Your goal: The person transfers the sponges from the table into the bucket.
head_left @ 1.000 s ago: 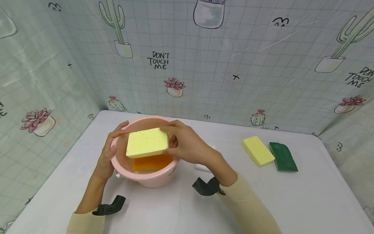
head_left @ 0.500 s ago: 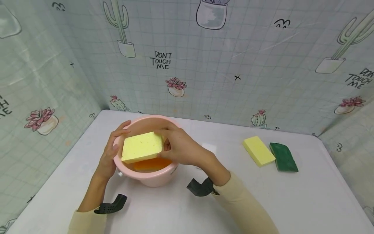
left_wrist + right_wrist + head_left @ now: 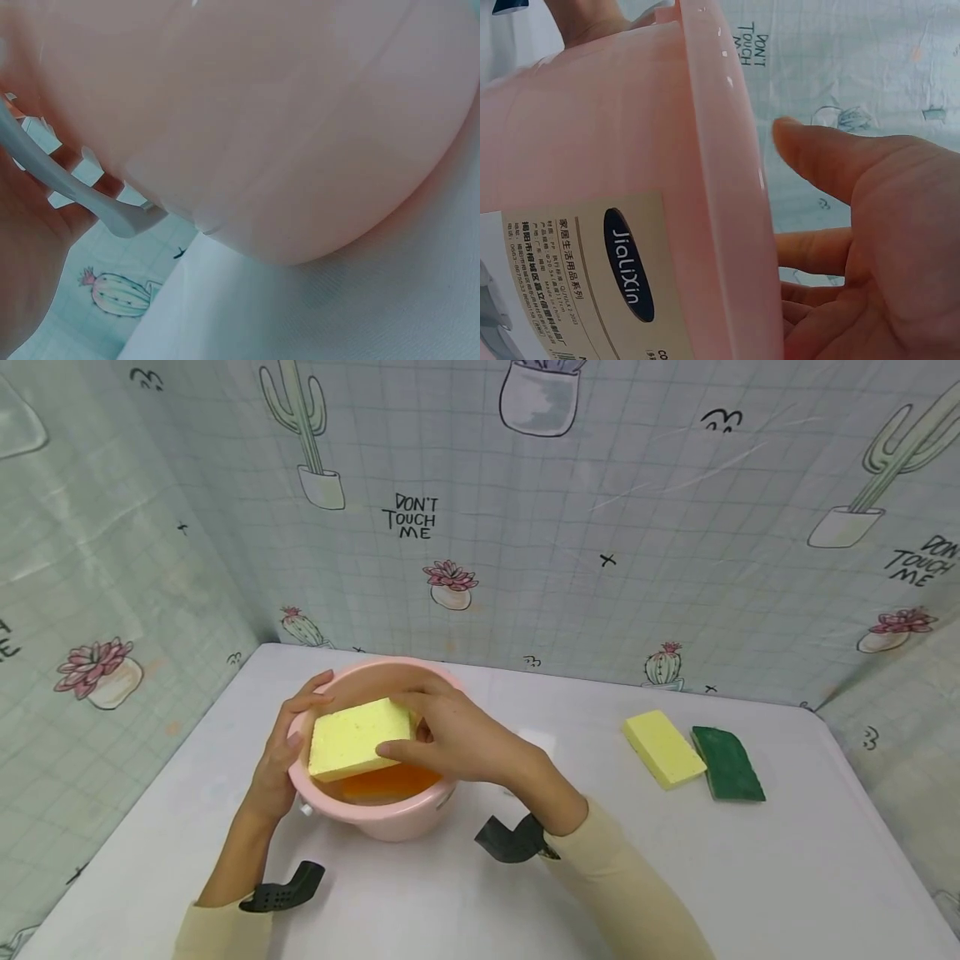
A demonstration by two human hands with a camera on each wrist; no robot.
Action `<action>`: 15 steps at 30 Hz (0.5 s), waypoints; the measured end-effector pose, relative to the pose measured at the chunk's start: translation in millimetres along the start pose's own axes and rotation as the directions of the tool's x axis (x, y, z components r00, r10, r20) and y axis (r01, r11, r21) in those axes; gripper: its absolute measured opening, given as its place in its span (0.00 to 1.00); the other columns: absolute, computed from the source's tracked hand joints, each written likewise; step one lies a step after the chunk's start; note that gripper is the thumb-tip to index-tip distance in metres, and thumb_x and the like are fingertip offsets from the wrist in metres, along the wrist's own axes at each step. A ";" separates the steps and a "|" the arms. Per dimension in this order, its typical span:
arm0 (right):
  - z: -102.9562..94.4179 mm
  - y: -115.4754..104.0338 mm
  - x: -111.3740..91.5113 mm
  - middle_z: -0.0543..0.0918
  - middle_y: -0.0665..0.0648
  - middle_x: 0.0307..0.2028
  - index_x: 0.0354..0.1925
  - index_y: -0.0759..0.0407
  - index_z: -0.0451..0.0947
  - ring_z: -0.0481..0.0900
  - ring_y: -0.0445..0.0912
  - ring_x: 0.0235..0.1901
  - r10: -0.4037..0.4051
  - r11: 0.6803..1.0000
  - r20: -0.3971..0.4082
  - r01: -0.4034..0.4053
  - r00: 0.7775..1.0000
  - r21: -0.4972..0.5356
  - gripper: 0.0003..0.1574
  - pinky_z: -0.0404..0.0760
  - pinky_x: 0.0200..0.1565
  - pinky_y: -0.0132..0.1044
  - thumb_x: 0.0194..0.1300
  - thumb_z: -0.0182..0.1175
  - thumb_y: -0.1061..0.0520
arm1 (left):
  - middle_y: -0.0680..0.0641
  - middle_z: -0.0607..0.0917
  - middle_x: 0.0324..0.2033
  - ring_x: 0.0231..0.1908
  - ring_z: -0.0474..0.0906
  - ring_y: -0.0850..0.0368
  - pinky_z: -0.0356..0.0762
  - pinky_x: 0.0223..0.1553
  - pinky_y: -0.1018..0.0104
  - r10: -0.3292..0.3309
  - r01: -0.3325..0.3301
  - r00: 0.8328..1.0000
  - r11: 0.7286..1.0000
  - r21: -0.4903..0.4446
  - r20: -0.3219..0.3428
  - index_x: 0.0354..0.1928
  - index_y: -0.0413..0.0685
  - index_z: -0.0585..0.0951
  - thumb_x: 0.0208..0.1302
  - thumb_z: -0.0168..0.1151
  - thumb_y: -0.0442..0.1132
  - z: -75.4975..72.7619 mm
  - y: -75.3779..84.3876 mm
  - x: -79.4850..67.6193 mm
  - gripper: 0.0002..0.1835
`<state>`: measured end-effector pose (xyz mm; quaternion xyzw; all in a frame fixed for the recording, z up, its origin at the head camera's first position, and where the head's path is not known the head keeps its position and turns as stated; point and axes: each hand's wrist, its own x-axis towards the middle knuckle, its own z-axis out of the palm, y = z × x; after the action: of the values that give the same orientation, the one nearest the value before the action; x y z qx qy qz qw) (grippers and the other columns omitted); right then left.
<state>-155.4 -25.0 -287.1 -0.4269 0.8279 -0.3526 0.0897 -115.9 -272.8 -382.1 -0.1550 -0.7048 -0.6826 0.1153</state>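
A pink bucket stands on the table, its label showing in the right wrist view. My left hand grips the bucket's left side, thumb and fingers about the rim. My right hand reaches over the right rim and holds a yellow sponge by its right end. The thumb lies across the sponge's face. That sponge is tilted within the bucket's mouth. Beneath it, an orange piece is partly hidden in the bucket. In the right wrist view the bucket wall hides the sponge.
At the right of the table lie another yellow sponge and a dark green pad, side by side. A white object shows partly behind my right wrist. The bucket's pale handle hangs near my left hand. A patterned curtain stands behind.
My right hand has moved the yellow sponge left and slightly lower into the bucket's mouth. Its thumb has shifted from the sponge's end onto its face. The left hand stays on the rim.
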 end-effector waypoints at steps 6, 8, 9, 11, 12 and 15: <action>-0.7 -0.8 1.0 0.65 0.54 0.52 0.53 0.53 0.72 0.69 0.41 0.27 -0.026 0.999 -0.007 0.026 1.000 0.023 0.22 0.70 0.32 0.29 0.66 0.59 0.43 | 0.49 0.53 0.72 0.69 0.48 0.48 0.64 0.61 0.69 0.010 -0.010 1.000 1.000 -0.004 0.000 0.59 0.47 0.68 0.64 0.47 0.46 -1.2 -1.8 0.3 0.22; -3.0 -0.8 -0.1 0.69 0.54 0.47 0.52 0.55 0.74 0.68 0.43 0.24 -0.013 1.000 0.003 0.013 1.000 0.016 0.22 0.68 0.30 0.31 0.67 0.57 0.43 | 0.49 0.53 0.72 0.69 0.47 0.48 0.64 0.61 0.69 0.013 -0.013 1.000 1.000 -0.004 0.003 0.59 0.46 0.68 0.65 0.46 0.46 -1.1 -1.4 0.3 0.22; -4.8 -1.0 -1.0 0.70 0.54 0.49 0.50 0.56 0.77 0.71 0.42 0.27 0.002 1.000 0.002 -0.002 1.000 0.005 0.22 0.70 0.32 0.31 0.67 0.57 0.43 | 0.49 0.53 0.72 0.69 0.47 0.48 0.64 0.61 0.69 0.014 -0.014 1.000 1.000 -0.004 0.006 0.59 0.45 0.67 0.65 0.46 0.46 -1.0 -1.2 0.3 0.23; -9.1 -0.5 -3.4 0.73 0.54 0.51 0.53 0.57 0.77 0.73 0.42 0.31 0.045 0.999 0.000 -0.045 0.999 -0.024 0.26 0.73 0.35 0.31 0.68 0.55 0.40 | 0.49 0.53 0.72 0.69 0.47 0.48 0.64 0.60 0.70 0.015 -0.015 1.000 1.000 -0.007 0.010 0.59 0.42 0.67 0.65 0.46 0.46 -0.6 -0.7 0.3 0.23; -11.5 0.2 -4.7 0.74 0.55 0.53 0.53 0.58 0.77 0.75 0.42 0.34 0.065 0.997 -0.006 -0.065 0.998 -0.040 0.28 0.74 0.38 0.31 0.68 0.54 0.39 | 0.49 0.53 0.72 0.70 0.47 0.48 0.64 0.60 0.70 0.015 -0.015 1.000 1.000 -0.008 0.012 0.59 0.42 0.66 0.65 0.46 0.46 -0.5 -0.4 0.4 0.24; -18.0 2.7 -10.6 0.69 0.54 0.63 0.61 0.58 0.73 0.75 0.41 0.43 0.110 0.993 -0.042 -0.112 0.993 -0.041 0.33 0.76 0.44 0.32 0.68 0.54 0.39 | 0.49 0.53 0.72 0.70 0.47 0.49 0.65 0.59 0.71 0.015 -0.015 1.000 1.000 -0.013 0.014 0.60 0.40 0.66 0.65 0.46 0.46 -0.5 -0.2 0.7 0.25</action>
<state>-158.7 -6.7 -277.2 -0.3749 0.8595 -0.3373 0.0837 -116.6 -273.3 -381.9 -0.1657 -0.6999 -0.6853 0.1145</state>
